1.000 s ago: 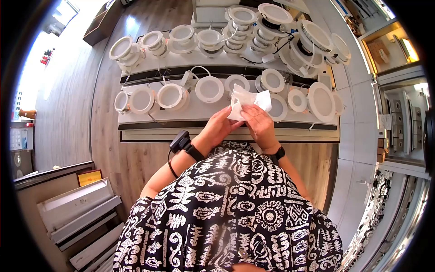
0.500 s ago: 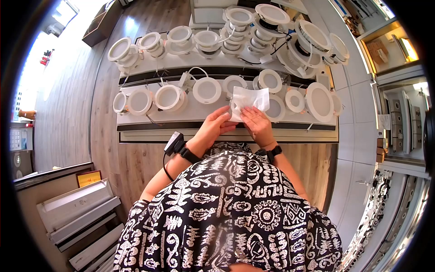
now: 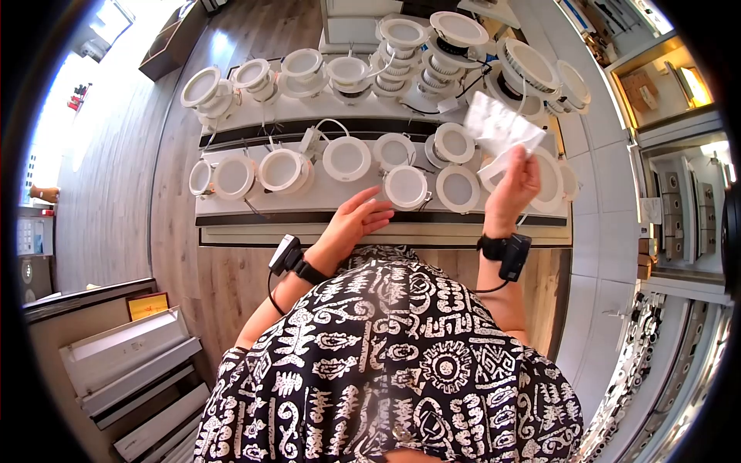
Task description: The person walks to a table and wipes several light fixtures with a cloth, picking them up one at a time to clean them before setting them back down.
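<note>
In my right hand [image 3: 512, 191] I pinch a crumpled white wipe [image 3: 500, 125] by its lower corner. It hangs over the right part of the front row and covers part of the lights there. My left hand [image 3: 355, 222] holds nothing; its fingers are apart and point toward a round white downlight [image 3: 405, 187] just beyond them. Beside that light, to the right, stands another round downlight [image 3: 458, 190]. A larger downlight [image 3: 346, 158] is behind my left fingertips.
More downlights [image 3: 348, 71] stand in a back row on the stepped white display stand [image 3: 309, 207], some stacked at the right. Loose wires stick out among them. White panels [image 3: 127, 347] lie at lower left. Shelves with fixtures [image 3: 679, 212] line the right side.
My right hand has swung right and up with the wipe, away from my left hand. The downlight that was behind the wipe now shows. My left hand has shifted slightly left.
</note>
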A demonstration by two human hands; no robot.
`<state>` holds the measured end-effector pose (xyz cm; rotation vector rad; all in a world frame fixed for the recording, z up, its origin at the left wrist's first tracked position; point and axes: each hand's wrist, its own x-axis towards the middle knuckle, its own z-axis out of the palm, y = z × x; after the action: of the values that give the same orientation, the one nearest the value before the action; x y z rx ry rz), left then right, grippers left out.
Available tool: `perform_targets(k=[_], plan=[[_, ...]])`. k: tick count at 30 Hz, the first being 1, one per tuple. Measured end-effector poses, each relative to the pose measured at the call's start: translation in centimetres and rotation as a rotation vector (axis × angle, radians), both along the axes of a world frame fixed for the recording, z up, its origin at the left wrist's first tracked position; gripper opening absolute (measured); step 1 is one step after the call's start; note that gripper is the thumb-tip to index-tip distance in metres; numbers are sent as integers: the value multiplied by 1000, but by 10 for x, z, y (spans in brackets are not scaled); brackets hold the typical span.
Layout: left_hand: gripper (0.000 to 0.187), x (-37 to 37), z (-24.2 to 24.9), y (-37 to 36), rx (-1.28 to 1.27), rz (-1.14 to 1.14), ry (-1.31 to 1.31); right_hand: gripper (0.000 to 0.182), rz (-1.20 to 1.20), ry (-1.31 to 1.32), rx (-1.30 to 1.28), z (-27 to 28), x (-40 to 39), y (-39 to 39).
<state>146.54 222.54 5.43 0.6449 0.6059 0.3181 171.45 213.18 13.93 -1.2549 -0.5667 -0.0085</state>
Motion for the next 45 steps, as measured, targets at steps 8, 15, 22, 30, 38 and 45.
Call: perform_targets(k=[8,15,22,30,38,45], plan=[[42,-11,6,1,64,-19,-8,35,396,-831,-856,-71,35,33],[41,-22,10,0,66,-4,21,52,49,-1176,-902,-96,43,36],[41,-21,11,3,74,-12,7,41,211,-1061,-865,-102,46,39],[39,-21,14,3,81,-26,-10,35,161,-968,-673,-100,43,32],[38,-20,15,2,69,-57,-9,54,183,-946,-865,-109,38,32],[37,-14,23,1,110,-85,-3,55,237,-947,-863,-107,41,28]])
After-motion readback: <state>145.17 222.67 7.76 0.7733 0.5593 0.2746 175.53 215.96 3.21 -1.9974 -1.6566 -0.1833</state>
